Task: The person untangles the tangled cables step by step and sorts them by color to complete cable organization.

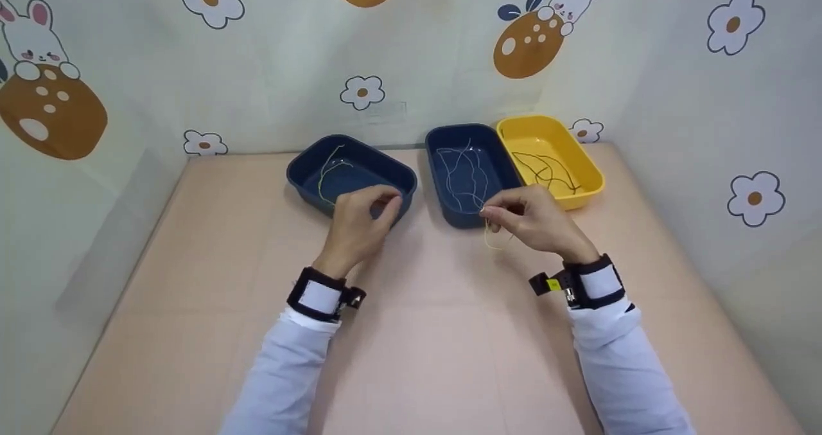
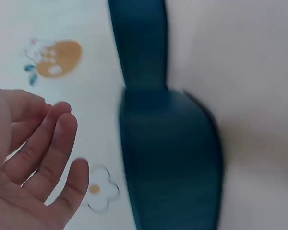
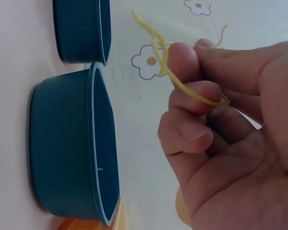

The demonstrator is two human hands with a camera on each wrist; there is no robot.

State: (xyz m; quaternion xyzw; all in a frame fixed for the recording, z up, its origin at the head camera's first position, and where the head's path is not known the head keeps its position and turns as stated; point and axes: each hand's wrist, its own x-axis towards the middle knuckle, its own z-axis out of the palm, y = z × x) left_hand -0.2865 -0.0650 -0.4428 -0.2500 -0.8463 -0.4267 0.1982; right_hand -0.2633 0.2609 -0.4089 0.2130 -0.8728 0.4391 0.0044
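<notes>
My right hand (image 1: 536, 220) pinches a yellow string (image 3: 187, 91) between thumb and fingertips. One loop of the string curls around the fingers, and a loose end sticks out past them. In the head view this hand is at the front edge of the middle blue bin (image 1: 465, 218). My left hand (image 1: 359, 223) hovers over the front right side of the left blue bin (image 1: 308, 191). Its fingers bend loosely, thumb near the index fingertip, and no string shows between them in the left wrist view. A yellow-green string (image 1: 323, 177) lies inside the left bin.
Several white strings (image 1: 475, 162) lie in the middle bin. Against its right side stands a yellow bin (image 1: 591, 175) holding dark strings (image 1: 565, 171). All three bins stand near the back of the pink table (image 1: 411, 358), before a patterned cloth backdrop (image 1: 289, 56).
</notes>
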